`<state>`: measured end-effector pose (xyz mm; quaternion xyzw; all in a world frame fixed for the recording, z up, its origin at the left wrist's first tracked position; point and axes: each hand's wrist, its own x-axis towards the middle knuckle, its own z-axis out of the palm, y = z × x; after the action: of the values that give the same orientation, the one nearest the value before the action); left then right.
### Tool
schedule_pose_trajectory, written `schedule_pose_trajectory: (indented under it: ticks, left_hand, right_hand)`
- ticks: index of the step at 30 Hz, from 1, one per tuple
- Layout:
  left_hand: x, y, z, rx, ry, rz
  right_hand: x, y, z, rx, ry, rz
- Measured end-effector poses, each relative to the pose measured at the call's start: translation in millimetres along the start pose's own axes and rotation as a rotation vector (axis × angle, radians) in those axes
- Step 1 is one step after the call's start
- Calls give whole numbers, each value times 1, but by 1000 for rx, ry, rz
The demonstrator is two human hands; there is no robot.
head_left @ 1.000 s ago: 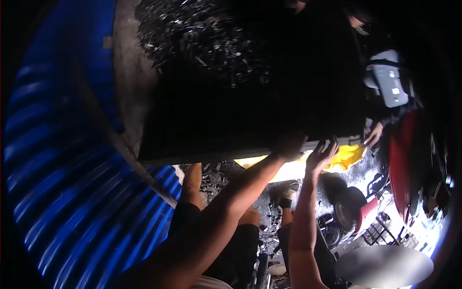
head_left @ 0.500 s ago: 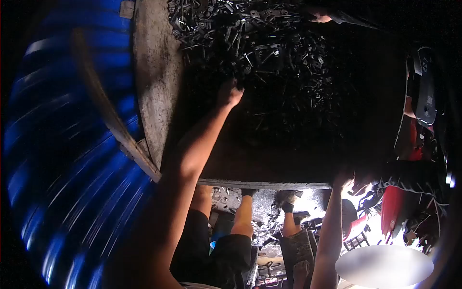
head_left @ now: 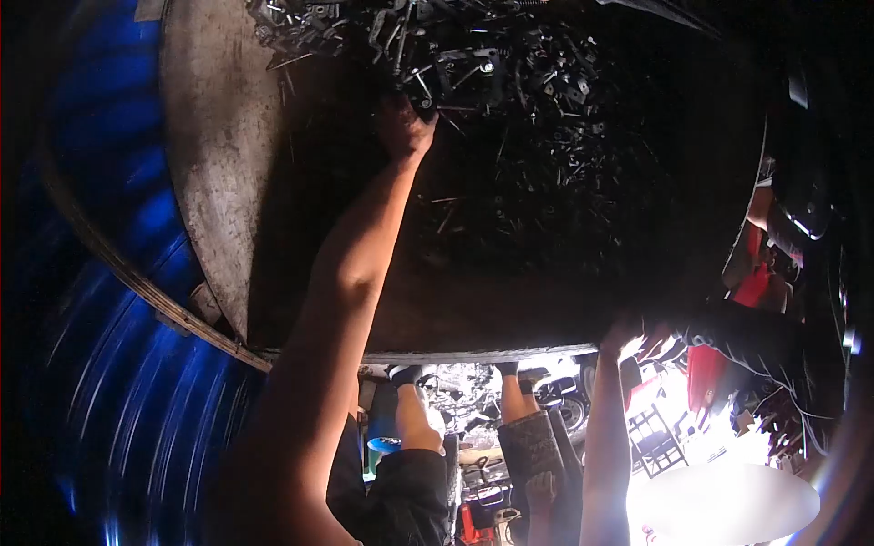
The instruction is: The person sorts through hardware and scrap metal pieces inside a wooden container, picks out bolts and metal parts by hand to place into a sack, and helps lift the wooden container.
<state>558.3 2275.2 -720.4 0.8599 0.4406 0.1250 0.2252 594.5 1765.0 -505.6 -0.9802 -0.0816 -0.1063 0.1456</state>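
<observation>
My left hand (head_left: 407,127) reaches over the dark table (head_left: 437,318), beside a heap of small metal parts (head_left: 555,82). Its fingers are curled at a dark object too shadowed to identify. At the table's near edge, my right hand (head_left: 621,338) is wrapped over the rim. Loose bolts, brackets and rods make up much of the heap, and deep shadow hides part of the tabletop.
Another person's hand (head_left: 657,340) is close beside my right hand. Blue corrugated metal (head_left: 155,437) and a curved wooden strip (head_left: 137,282) lie left. Below the edge are legs, a blue-rimmed container (head_left: 384,445) and a metal rack (head_left: 655,441). Red parts (head_left: 704,378) stand right.
My left hand has left the near edge and moved forward to the metal parts. My right hand remains at the edge. The yellow material below it is out of sight, and the view has shifted.
</observation>
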Motion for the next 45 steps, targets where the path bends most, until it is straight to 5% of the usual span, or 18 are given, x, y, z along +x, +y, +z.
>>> schedule_pose_trajectory:
  ticks: [9,16,22,26,30,32,35,38,39,41,45]
  left_hand:
    - [-17,5,-51,-215,-165,110]
    - [31,21,-90,390,-881,40]
    - [28,34,-91,886,-1011,249]
    - [15,-10,-88,722,-962,391]
    - [-25,31,-172,679,-828,213]
    - [-45,-59,-133,507,-980,64]
    - [-79,-65,-182,-75,-938,-439]
    - [-84,-47,-180,-365,-734,-161]
    - [-74,-34,-169,-262,-664,-38]
    - [-56,-19,-129,-74,-584,181]
    - [-38,-8,-48,-15,-493,242]
  right_hand:
    - [-5,6,2,25,47,33]
    - [-3,2,-1,-53,0,-18]
    - [12,-41,-18,5,-104,212]
    - [3,-13,-7,-234,-55,3]
    - [16,-44,-19,-129,-76,72]
    - [12,-43,-22,-76,-93,104]
    - [11,-40,-21,-165,-141,123]
    - [9,-34,-10,-56,-117,109]
    - [4,-23,-9,114,-56,120]
    - [2,-25,-15,-156,-104,145]
    - [4,-28,-12,-226,-116,291]
